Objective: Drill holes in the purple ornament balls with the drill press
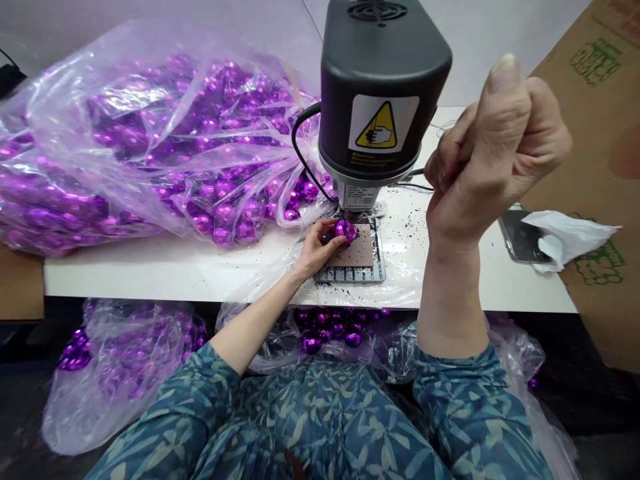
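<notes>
Between the thumb and fingers of my left hand (319, 248) is a shiny purple faceted ball (345, 230). It is held just under the spindle of a black bench drill press (385, 73), over a brown board (363, 250) on the machine's slotted metal base (383, 270). My right hand (495, 143) is raised at the right of the machine, its fingers closed round the end of a thin dark lever (417, 172). Most of the lever's grip is hidden by the fingers. Whether the drill tip touches the ball cannot be seen.
A big clear plastic bag (150, 133) of purple balls fills the table's left side. More balls (330, 330) lie in plastic at my lap. Dark shavings are scattered around the base. At right are a phone (523, 237), a white tissue (570, 233) and a cardboard box (600, 167).
</notes>
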A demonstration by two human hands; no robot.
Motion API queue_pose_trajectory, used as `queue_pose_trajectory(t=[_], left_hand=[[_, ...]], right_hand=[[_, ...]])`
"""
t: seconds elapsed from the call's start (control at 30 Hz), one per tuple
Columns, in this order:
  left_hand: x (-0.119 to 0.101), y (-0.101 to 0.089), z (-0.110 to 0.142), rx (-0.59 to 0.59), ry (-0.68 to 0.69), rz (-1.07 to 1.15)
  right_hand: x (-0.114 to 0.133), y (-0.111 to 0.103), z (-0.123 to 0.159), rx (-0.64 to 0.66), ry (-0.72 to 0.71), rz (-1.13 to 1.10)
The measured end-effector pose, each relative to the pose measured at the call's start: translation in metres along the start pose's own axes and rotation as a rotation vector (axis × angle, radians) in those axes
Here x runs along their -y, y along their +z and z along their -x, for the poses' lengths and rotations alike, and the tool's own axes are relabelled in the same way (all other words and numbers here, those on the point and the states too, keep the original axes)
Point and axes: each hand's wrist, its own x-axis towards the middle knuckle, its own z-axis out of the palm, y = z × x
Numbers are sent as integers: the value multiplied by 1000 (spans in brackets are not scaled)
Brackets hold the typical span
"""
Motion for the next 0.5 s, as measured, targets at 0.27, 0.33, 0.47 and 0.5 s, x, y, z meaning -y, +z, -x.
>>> queue_pose_trajectory(t=[0.27,0.33,0.47,0.5], left_hand=[[-4,-2,8,43,165,-367],[-6,0,11,61,186,-383],[-8,4,13,86,161,-268],[-8,4,12,97,150,-225]], right_hand=[[-1,0,1,14,-13,-3],[-2,-1,1,3,-20,-46],[-2,0,1,-6,-19,-19],[-3,0,1,-4,-22,-8]])
